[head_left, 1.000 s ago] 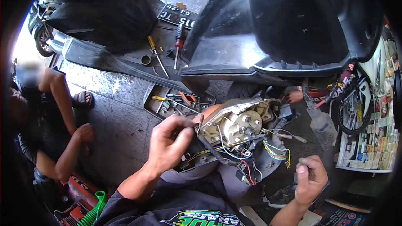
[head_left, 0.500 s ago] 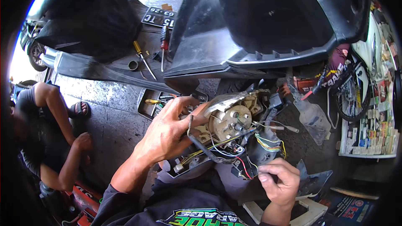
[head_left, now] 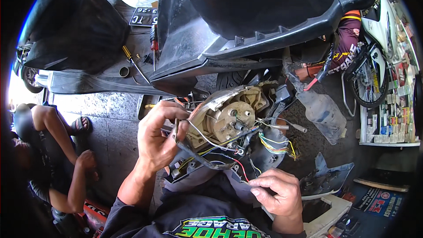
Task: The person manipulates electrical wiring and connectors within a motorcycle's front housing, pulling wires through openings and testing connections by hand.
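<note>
Seen from the head camera, a person works with 2 bare hands over a scooter's cream-backed housing [head_left: 232,121], which lies across the lap. The left hand [head_left: 156,134], at the housing's left edge, pinches the upper end of a dark sleeved cable [head_left: 196,158] between thumb and fingers. The right hand [head_left: 278,191], at the housing's near edge, has its thumb and fingertips pressed together beside the end of a red wire [head_left: 240,166]; what lies between them is hidden. A fan of coloured wires [head_left: 272,144] spills over the housing's right side.

Beyond, on a dark footboard [head_left: 83,83], a yellow-handled screwdriver [head_left: 127,53] and a dark ring [head_left: 124,72] lie toward the near edge; a red-and-black screwdriver [head_left: 153,42] and a number plate [head_left: 142,17] lie farther back. At left, a co-worker's hand [head_left: 86,159] hangs near a bent knee, above the floor [head_left: 115,139].
</note>
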`<state>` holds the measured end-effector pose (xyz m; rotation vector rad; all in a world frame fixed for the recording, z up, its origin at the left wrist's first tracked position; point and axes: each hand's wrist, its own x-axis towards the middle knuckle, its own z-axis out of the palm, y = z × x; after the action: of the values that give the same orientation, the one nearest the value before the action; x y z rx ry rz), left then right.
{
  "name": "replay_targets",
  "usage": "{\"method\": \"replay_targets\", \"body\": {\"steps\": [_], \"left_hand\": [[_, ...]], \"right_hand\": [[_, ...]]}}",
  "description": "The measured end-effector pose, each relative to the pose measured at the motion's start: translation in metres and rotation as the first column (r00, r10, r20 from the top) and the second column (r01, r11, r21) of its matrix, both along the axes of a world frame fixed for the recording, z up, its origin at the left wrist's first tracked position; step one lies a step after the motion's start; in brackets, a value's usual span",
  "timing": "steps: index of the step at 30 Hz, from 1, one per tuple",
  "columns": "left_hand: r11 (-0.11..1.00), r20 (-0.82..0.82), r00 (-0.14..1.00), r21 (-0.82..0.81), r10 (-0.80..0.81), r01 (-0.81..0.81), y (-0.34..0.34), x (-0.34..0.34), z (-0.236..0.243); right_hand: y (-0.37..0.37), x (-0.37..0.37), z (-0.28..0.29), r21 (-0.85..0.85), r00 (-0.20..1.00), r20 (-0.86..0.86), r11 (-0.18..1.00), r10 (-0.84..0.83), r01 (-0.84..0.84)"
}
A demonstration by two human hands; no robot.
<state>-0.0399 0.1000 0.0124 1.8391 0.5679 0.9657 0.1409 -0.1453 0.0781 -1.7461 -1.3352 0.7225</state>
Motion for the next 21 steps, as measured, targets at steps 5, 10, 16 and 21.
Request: {"method": "replay_targets", "body": {"steps": [5, 10, 16, 21], "left_hand": [[0.914, 0.228, 0.969, -0.405, 0.094, 0.007, -0.007, -0.004, 0.002], [0.903, 0.228, 0.973, -0.426, 0.039, 0.063, -0.005, -0.014, -0.001], [0.884, 0.289, 0.957, -0.447, -0.006, 0.14, -0.004, -0.024, 0.003], [0.786, 0.429, 0.903, -0.556, -0.005, 0.269, -0.011, -0.022, -0.003]], "right_hand": [[0.0, -0.002, -0.003, -0.034, 1.0, -0.019, 0.999, 0.011, -0.012], [0.001, -0.002, -0.003, -0.038, 0.999, -0.037, 0.999, 0.001, -0.002], [0.0, -0.002, -0.01, -0.097, 0.999, -0.037, 0.995, 0.014, -0.017], [-0.003, -0.006, -0.013, -0.114, 0.998, -0.039, 0.992, -0.052, 0.047]]}}
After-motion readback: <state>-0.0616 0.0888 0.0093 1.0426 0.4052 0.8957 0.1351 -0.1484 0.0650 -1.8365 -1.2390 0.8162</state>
